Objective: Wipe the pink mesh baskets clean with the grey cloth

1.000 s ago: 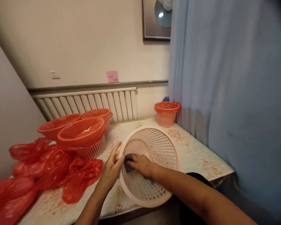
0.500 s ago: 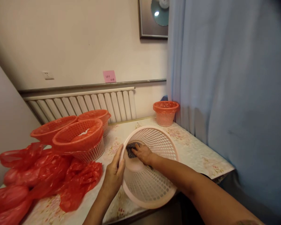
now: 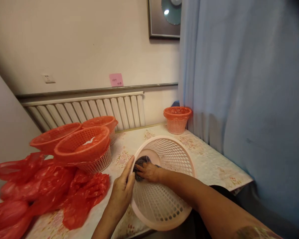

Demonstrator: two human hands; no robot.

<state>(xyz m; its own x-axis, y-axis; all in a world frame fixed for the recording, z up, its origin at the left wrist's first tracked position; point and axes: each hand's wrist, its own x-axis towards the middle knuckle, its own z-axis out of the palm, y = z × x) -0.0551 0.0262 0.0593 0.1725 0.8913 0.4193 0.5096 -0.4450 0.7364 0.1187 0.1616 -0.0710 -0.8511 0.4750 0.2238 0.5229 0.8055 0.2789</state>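
A pale pink plastic basket (image 3: 170,212) with perforated walls lies tilted at the table's front edge, its mouth facing me. My left hand (image 3: 123,186) grips its rim on the left side, thumb and fingers on either side of the wall. Inside the basket, my right hand (image 3: 149,171) presses a dark grey cloth (image 3: 144,160) against the inner wall near the bottom. The fingers of that hand are bent over the cloth.
Red plastic bags (image 3: 49,186) lie heaped on the left of the flowered tablecloth (image 3: 122,156). Behind them stand several bag-lined baskets (image 3: 82,146). Another lined basket (image 3: 177,121) sits at the back right, beside a blue curtain (image 3: 226,86). A radiator (image 3: 102,108) runs along the wall.
My right hand and the cloth have moved lower along the inner wall. The basket has shifted slightly down and to the right, with my left hand still on its rim.
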